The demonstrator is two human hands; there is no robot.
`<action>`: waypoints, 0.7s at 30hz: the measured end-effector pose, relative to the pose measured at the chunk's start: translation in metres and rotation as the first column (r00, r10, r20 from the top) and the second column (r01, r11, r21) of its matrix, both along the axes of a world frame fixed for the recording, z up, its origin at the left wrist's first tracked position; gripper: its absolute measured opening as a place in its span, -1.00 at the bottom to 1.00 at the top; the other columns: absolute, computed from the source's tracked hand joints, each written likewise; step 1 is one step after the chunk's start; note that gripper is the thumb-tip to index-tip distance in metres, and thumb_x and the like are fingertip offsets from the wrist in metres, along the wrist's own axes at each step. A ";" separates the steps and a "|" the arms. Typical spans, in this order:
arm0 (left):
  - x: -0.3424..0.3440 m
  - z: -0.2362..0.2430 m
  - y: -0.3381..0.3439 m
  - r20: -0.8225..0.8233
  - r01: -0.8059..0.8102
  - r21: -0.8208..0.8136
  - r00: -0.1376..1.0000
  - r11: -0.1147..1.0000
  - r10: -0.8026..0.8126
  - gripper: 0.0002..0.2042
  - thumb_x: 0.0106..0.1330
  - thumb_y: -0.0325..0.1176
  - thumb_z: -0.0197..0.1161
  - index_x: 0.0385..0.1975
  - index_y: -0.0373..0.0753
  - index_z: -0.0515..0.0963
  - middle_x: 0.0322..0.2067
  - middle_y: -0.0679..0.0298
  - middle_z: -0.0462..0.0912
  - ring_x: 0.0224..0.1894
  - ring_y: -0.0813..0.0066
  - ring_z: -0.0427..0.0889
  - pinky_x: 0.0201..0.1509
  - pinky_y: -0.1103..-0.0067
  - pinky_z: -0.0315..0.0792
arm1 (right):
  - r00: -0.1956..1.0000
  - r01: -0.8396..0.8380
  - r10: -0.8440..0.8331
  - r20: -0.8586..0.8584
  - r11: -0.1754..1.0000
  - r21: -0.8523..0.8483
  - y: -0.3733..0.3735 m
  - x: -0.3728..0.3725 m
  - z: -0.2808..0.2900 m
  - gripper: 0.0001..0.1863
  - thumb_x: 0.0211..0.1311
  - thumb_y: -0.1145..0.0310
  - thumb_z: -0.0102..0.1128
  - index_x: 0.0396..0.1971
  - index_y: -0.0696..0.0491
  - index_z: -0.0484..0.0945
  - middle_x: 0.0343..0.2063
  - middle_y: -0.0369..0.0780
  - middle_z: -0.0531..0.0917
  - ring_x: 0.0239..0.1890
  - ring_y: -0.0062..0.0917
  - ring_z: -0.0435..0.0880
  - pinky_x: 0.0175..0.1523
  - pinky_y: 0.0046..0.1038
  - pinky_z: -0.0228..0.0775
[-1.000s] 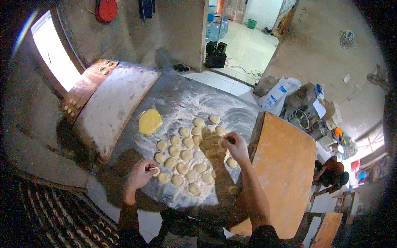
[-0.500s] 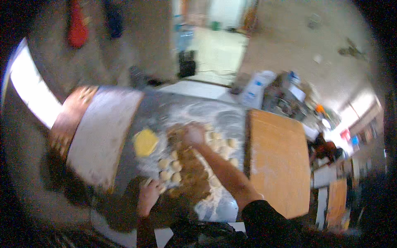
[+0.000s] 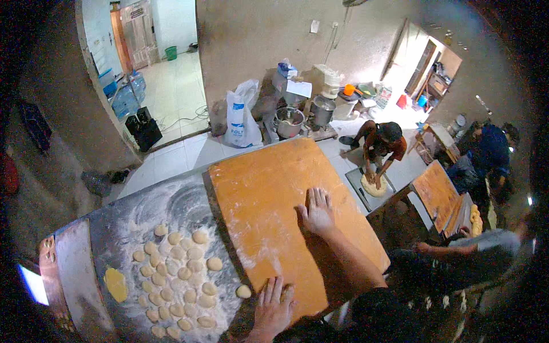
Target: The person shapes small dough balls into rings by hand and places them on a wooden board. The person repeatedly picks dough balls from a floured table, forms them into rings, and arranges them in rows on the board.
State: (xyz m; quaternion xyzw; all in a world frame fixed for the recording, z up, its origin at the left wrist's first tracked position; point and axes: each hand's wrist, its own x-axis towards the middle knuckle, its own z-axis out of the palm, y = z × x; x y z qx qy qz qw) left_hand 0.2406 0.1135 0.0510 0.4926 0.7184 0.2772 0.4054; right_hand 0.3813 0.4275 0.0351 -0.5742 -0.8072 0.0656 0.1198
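Note:
My right hand (image 3: pixel 316 212) is over the middle of an orange-brown wooden board (image 3: pixel 269 188), fingers stretched out and thumb apart, holding nothing. Whether its palm presses on the wood I cannot tell. At the board's near left edge lies my left hand (image 3: pixel 273 306), flat with its fingers spread. A single dough ball (image 3: pixel 243 291) sits just left of it. Further left, many small dough balls (image 3: pixel 184 273) are spread over the floured dark tabletop (image 3: pixel 183 200). Beyond them is a flat yellow piece (image 3: pixel 116 284), perhaps dough or fat.
A pale board (image 3: pixel 86 271) and a tray with dough pieces (image 3: pixel 48 251) stand at far left. A white sack (image 3: pixel 240 117) and metal pots (image 3: pixel 289 121) are behind the table. One person kneads a large dough (image 3: pixel 374 185) on the floor; other people sit at the right.
The view has swung to the right. Both my hands have left the dough balls and moved right onto the wooden board, their fingers now stretched out.

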 end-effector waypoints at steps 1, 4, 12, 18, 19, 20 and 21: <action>0.014 -0.008 0.009 -0.118 0.082 0.065 0.990 0.994 -0.074 -0.55 0.37 -0.33 0.06 0.27 -0.13 0.34 0.29 -0.07 0.30 0.35 -0.18 0.22 0.38 0.03 0.16 | 1.000 -0.005 0.003 0.029 0.999 0.051 0.041 0.003 -0.012 -0.19 0.44 -0.11 -0.18 0.41 0.28 0.12 0.44 0.10 0.16 0.50 0.02 0.05 0.54 0.01 -0.23; 0.038 -0.029 0.026 -0.499 0.365 0.169 0.833 0.915 -0.240 -0.41 0.37 -0.24 0.02 0.43 -0.10 0.20 0.44 -0.08 0.10 0.47 -0.24 0.03 0.45 -0.05 0.03 | 0.999 0.015 -0.009 -0.031 0.984 0.180 0.181 -0.006 -0.040 -0.20 0.44 -0.16 -0.25 0.44 0.17 0.12 0.45 0.07 0.14 0.51 0.00 0.05 0.51 0.17 -0.27; 0.048 -0.011 0.025 -0.525 0.325 0.038 0.811 0.945 -0.258 -0.45 0.38 -0.29 -0.01 0.41 -0.14 0.24 0.46 0.00 0.12 0.47 -0.25 0.06 0.47 -0.07 -0.02 | 0.974 -0.172 0.165 0.154 0.984 0.033 0.136 0.047 0.008 -0.33 0.51 0.00 -0.26 0.46 0.09 0.08 0.49 0.07 0.02 0.52 0.12 -0.10 0.46 0.31 -0.35; 0.057 -0.008 0.034 -0.432 0.160 -0.126 0.880 0.979 -0.199 -0.51 0.46 -0.27 0.00 0.39 -0.15 0.26 0.44 0.02 0.17 0.47 -0.20 0.08 0.51 -0.01 -0.03 | 0.994 -0.106 0.105 -0.019 0.993 -0.059 0.152 0.032 0.012 -0.29 0.49 -0.07 -0.26 0.45 0.09 0.10 0.49 0.04 0.04 0.51 0.07 -0.03 0.42 0.40 -0.40; 0.058 -0.011 0.034 -0.538 0.213 -0.133 0.805 0.968 -0.251 -0.49 0.44 -0.28 0.03 0.40 -0.10 0.26 0.42 0.00 0.19 0.45 -0.21 0.11 0.50 0.00 0.00 | 0.996 -0.083 0.084 -0.024 0.996 0.040 0.185 0.010 0.001 -0.31 0.48 -0.08 -0.26 0.45 0.03 0.12 0.49 0.02 0.04 0.51 0.05 -0.02 0.43 0.38 -0.39; 0.057 -0.014 0.033 -0.633 0.263 -0.149 0.715 0.953 -0.296 -0.48 0.43 -0.29 0.06 0.40 -0.05 0.26 0.40 -0.02 0.21 0.43 -0.21 0.15 0.49 0.01 0.03 | 0.997 -0.059 0.064 -0.032 0.989 0.137 0.215 -0.010 -0.012 -0.32 0.48 -0.08 -0.25 0.45 -0.02 0.14 0.49 0.00 0.04 0.52 0.03 -0.02 0.44 0.36 -0.38; 0.057 -0.018 0.031 -0.715 0.313 -0.178 0.610 0.933 -0.341 -0.46 0.41 -0.30 0.09 0.41 0.00 0.27 0.38 -0.05 0.23 0.42 -0.22 0.18 0.48 0.02 0.06 | 0.998 -0.028 0.034 -0.046 0.992 0.120 0.244 -0.021 -0.022 -0.34 0.47 -0.07 -0.26 0.45 -0.07 0.16 0.50 -0.01 0.04 0.52 0.01 -0.01 0.44 0.35 -0.37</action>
